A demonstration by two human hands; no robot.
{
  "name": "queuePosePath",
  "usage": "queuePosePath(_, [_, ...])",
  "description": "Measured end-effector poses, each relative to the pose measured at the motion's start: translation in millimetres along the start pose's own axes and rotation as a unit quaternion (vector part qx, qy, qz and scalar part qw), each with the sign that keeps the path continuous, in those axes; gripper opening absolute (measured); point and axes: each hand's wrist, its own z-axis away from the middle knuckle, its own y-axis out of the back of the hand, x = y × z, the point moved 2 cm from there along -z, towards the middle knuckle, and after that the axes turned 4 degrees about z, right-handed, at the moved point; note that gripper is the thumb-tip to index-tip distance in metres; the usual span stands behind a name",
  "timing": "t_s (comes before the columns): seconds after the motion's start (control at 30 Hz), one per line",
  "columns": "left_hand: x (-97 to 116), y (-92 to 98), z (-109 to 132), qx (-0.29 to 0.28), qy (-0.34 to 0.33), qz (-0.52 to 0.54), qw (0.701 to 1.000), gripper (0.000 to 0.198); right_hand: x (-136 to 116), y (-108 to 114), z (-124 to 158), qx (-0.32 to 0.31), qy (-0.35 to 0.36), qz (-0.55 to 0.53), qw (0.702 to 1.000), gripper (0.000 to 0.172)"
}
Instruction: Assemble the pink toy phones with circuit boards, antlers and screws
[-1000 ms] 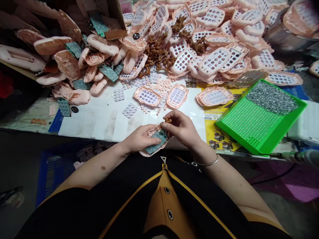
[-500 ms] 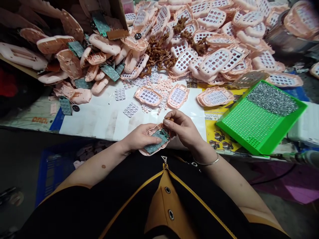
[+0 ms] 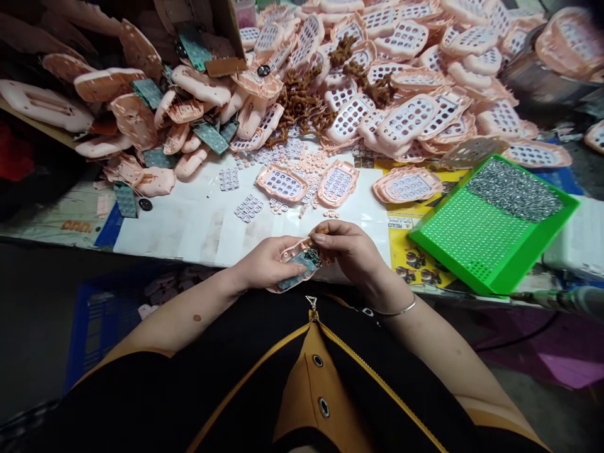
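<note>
Close to my body, my left hand [image 3: 271,261] is closed around a pink plastic shell [image 3: 289,253], its thumb pressed on the green circuit board [image 3: 298,269] inside. My right hand [image 3: 349,245] is at the shell's upper right edge, thumb and forefinger pinched on a small brown plastic piece [image 3: 322,231]. The fingers hide most of that piece, and whether it is seated in the shell I cannot tell. Beyond the hands lie pink shells with grid openings, one at left [image 3: 283,182] and one at right [image 3: 338,182], among loose keypad pieces [image 3: 248,207].
Grid-faced shells [image 3: 406,116] are heaped at the back, with brown plastic pieces [image 3: 302,100] among them. A carton [image 3: 238,31] of shells and wired boards stands left. To the right is a green tray [image 3: 453,245] of screws [image 3: 514,189]. A blue crate [image 3: 89,327] sits below the table.
My right hand has lowered slightly and its fingers have curled in at the shell's edge. A few small pink keypad pieces now show on the table beyond it. My left hand keeps its hold.
</note>
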Motion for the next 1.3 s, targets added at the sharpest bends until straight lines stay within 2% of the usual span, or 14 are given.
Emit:
queuePosePath(0.07, [-1.4,-0.3,-0.5,-0.004,0.006,0.056,0.998,0.038,0.8,-0.3,-1.5,0.012,0.004,-0.023,1.0,0.034])
queuePosePath(0.2, [-4.3,0.0,-1.6,-0.001,0.024,0.1,0.995,0.035,2.0,-1.5,-0.4,0.029,0.067,0.001,0.997,0.035])
queuePosePath(0.27, [-5.3,0.2,-2.1,-0.005,0.032,0.105,0.994,0.036,2.9,-0.3,1.0,0.05,0.119,0.055,0.99,0.032])
queuePosePath(0.37, [-6.6,0.8,-3.2,0.01,0.033,0.103,0.994,0.037,4.1,2.0,2.5,0.102,0.205,0.161,0.96,0.025])
queuePosePath(0.53, [-5.7,0.3,-3.2,0.036,0.011,0.051,0.998,0.04,6.3,-0.1,3.3,0.118,0.194,0.171,0.959,0.018])
queuePosePath(0.57, [-4.7,-0.1,-2.6,0.039,0.005,0.042,0.998,0.042,5.1,-1.2,5.2,0.134,0.219,0.207,0.944,0.015])
queuePosePath(0.67, [-0.3,-1.8,-0.2,0.043,-0.015,0.001,0.999,0.04,2.6,-6.4,12.7,0.174,0.315,0.331,0.872,0.008])
queuePosePath(0.7, [1.0,-2.5,0.4,0.043,-0.021,-0.02,0.999,0.037,2.8,-7.9,14.5,0.182,0.333,0.349,0.857,0.008])
queuePosePath(0.73, [1.9,-3.0,0.8,0.042,-0.026,-0.038,0.998,0.034,3.5,-8.8,15.4,0.189,0.334,0.348,0.855,0.008])
queuePosePath(0.77, [2.2,-3.3,0.9,0.041,-0.029,-0.047,0.998,0.032,4.6,-9.1,15.3,0.193,0.317,0.327,0.869,0.009])
queuePosePath(0.87, [-1.4,-3.0,-0.2,0.023,-0.023,-0.001,0.999,0.033,8.7,-8.4,10.3,0.165,0.213,0.172,0.948,0.015])
queuePosePath(0.93, [-6.0,-1.8,-1.3,0.009,-0.006,0.046,0.999,0.036,10.1,-8.6,6.8,0.127,0.163,0.084,0.975,0.026])
queuePosePath(1.13, [-5.6,-2.4,-0.2,-0.007,0.007,0.097,0.995,0.042,8.0,-6.5,5.6,0.123,0.165,0.087,0.975,0.035])
queuePosePath(1.3, [2.5,-8.0,-3.8,-0.002,0.053,0.124,0.991,0.042,4.2,-8.0,4.5,0.064,0.134,0.032,0.988,0.037])
